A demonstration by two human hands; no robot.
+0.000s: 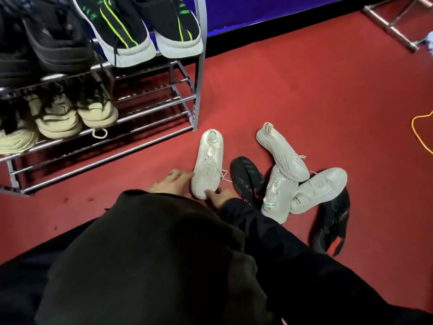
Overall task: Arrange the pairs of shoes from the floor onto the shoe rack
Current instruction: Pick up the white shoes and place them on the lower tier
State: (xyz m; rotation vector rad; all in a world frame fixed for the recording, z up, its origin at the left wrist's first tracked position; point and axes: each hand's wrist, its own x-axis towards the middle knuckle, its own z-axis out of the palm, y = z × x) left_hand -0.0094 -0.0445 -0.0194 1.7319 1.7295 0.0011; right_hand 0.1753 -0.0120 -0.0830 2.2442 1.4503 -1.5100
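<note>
A white lace-up shoe lies on the red floor just right of the metal shoe rack. My right hand grips its near end, thumb on top. My left hand lies flat beside it, fingers apart, fingertips touching the shoe's side. To the right lies a heap: a black shoe, three white shoes and a black shoe with red trim. On the rack's upper shelf stand black shoes with green stripes and plain black shoes; cream shoes fill the left of the lower shelf.
The right half of the rack's lower shelves shows bare rails. A yellow cable curls on the floor at the right edge. A metal frame lies at the far right by a blue wall. My dark sleeves hide the near floor.
</note>
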